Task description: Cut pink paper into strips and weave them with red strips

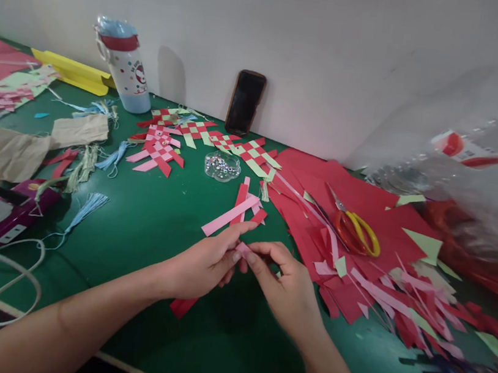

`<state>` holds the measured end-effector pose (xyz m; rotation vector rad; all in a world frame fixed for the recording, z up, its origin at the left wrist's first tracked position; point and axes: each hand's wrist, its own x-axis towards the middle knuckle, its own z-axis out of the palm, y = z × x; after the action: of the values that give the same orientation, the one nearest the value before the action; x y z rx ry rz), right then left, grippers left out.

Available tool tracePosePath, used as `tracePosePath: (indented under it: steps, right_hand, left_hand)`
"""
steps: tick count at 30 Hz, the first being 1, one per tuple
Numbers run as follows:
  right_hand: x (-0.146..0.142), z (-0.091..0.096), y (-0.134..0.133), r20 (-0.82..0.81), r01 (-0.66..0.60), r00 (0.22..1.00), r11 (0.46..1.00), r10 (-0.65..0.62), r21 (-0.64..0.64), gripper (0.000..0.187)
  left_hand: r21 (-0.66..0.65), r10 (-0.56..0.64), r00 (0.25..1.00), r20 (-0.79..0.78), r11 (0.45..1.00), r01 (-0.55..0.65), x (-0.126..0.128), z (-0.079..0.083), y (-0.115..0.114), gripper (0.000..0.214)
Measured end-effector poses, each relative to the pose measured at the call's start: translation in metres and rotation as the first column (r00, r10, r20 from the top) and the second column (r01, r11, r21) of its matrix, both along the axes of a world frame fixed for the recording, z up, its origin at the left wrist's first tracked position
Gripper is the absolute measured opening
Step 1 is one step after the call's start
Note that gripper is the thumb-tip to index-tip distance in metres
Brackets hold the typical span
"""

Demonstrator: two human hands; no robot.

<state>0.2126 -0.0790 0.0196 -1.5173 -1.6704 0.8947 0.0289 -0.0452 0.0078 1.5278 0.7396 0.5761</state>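
Note:
Both hands meet over the front middle of the green table, closed on a small piece of pink paper strip (244, 249). My left hand (207, 262) pinches it from the left, and the fingertips of my right hand (287, 284) grip its right side. Most of the strip is hidden by the fingers. Just beyond the hands lie a loose pink strip (229, 216) and a red strip (241, 196), partly crossing. Another red strip (184, 307) pokes out below my left wrist.
Woven red-and-green paper shapes (253, 153) lie at the back by a dish of beads (222, 167). A phone (245, 102) leans on the wall near a bottle (126, 70). Scissors (358, 230) rest on red paper (309, 182) at right. Blue tassels (88, 207) and a cable (10, 264) lie left.

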Motion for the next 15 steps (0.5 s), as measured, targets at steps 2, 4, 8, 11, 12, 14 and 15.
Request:
tracePosePath:
  steps: [2, 4, 8, 11, 12, 14, 15]
  right_hand:
    - [0.0001, 0.0008, 0.0000, -0.004, -0.010, 1.000, 1.000, 0.010, -0.023, 0.022]
    - [0.0004, 0.0014, -0.0002, 0.000, -0.016, 1.000, 0.999, 0.016, -0.048, 0.023]
    - [0.0005, 0.0035, -0.0007, 0.021, -0.025, 0.999, 0.998, 0.026, -0.062, 0.025]
    - [-0.0002, 0.0047, -0.0007, 0.005, -0.019, 1.000, 0.998, 0.020, -0.054, 0.022]
    - [-0.0004, 0.0048, -0.0006, -0.012, -0.019, 1.000, 0.998, 0.018, -0.052, 0.021]
    - [-0.0005, 0.0051, -0.0004, -0.040, -0.031, 0.999, 0.998, 0.029, -0.058, 0.020]
    - [-0.0005, 0.0054, -0.0004, -0.042, -0.039, 0.998, 0.997, 0.036, -0.059, 0.020]
  left_hand:
    - [0.009, 0.005, 1.000, -0.010, 1.000, -0.005, 0.0004, 0.0005, -0.0003, 0.048]
    - [0.011, 0.011, 1.000, -0.013, 1.000, -0.011, 0.0009, 0.0012, -0.0002, 0.049]
    - [0.003, 0.006, 1.000, -0.018, 1.000, -0.006, 0.0008, 0.0013, 0.0003, 0.050]
    - [0.000, -0.013, 0.999, -0.038, 1.000, 0.013, 0.0002, 0.0005, 0.0003, 0.051]
    - [0.002, -0.023, 0.999, -0.048, 1.000, 0.023, 0.0000, 0.0002, 0.0001, 0.051]
    - [0.013, -0.041, 0.997, -0.072, 0.999, 0.042, -0.0003, -0.0005, -0.0004, 0.053]
    - [0.021, -0.045, 0.995, -0.084, 0.999, 0.047, -0.0004, -0.0007, -0.0007, 0.053]
